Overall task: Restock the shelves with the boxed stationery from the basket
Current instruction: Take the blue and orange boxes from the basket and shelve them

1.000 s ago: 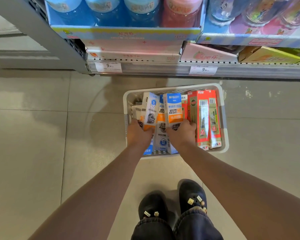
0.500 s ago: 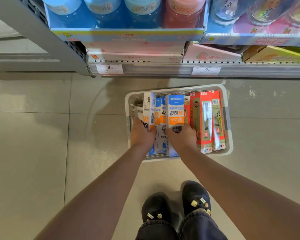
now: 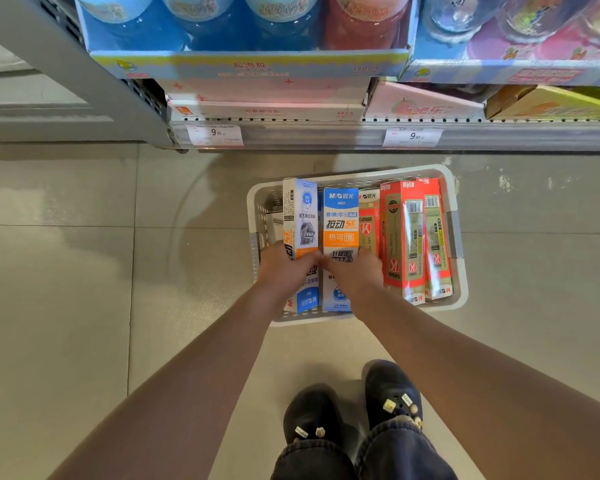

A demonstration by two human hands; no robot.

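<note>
A white plastic basket (image 3: 459,237) sits on the floor below the shelf, packed with stationery boxes. My left hand (image 3: 281,268) grips a white-and-blue pen box (image 3: 300,216) turned on its edge and lifted above the others. My right hand (image 3: 357,271) holds a blue, white and orange pen box (image 3: 341,220) right beside it, face up. Both hands press the two boxes together. Red pen boxes (image 3: 404,237) stand along the basket's right side. More blue-and-white boxes (image 3: 307,299) lie under my hands, partly hidden.
The grey shelf edge (image 3: 326,135) with two price tags runs above the basket. On the shelf are pink and white cartons (image 3: 267,98), a yellow carton (image 3: 548,105) and trays of blue and pink jars (image 3: 250,60). My dark shoes (image 3: 392,400) stand just behind the basket on the tiled floor.
Both hands have drawn closer, bringing the two boxes side by side. The left box has turned further onto its edge and risen a little.
</note>
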